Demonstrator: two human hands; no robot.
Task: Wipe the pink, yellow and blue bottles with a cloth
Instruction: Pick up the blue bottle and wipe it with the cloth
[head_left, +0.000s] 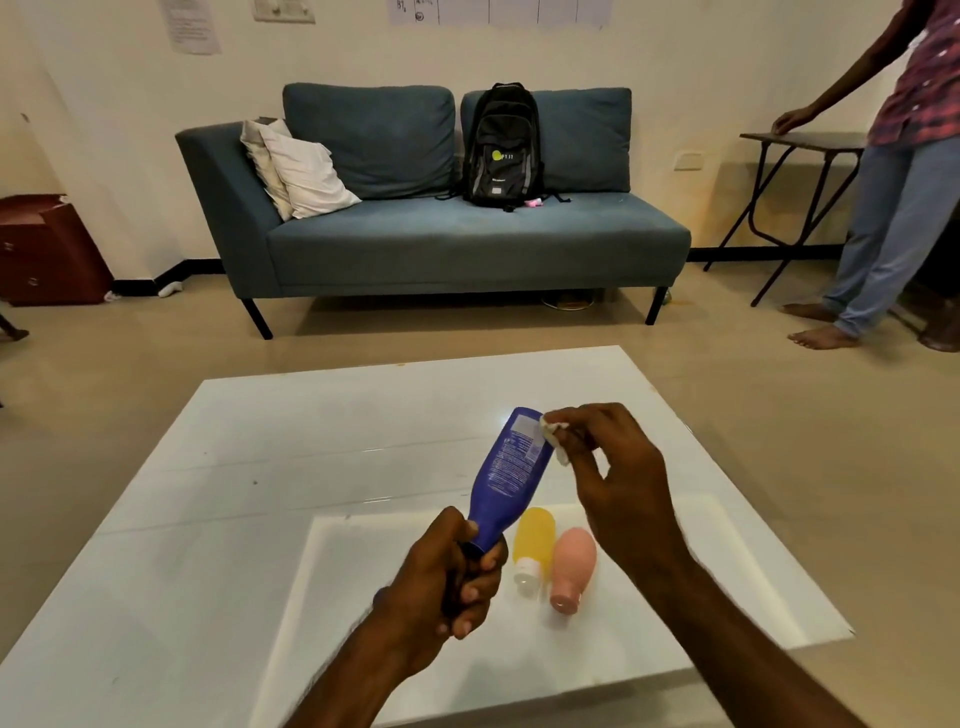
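Note:
My left hand (454, 571) grips the cap end of the blue bottle (511, 470), which tilts up and away over the white table (260, 467). My right hand (608, 462) pinches a small white cloth (553, 434) against the bottle's upper right side near its base. The yellow bottle (532, 540) and the pink bottle (571, 564) lie side by side on the table just right of my left hand, caps toward me.
A blue sofa (441, 244) with a black backpack (501, 145) and white pillows stands beyond the table. A person (893, 171) stands at the far right beside a small folding table (800, 140). A red-brown cabinet (47, 249) sits at the left wall.

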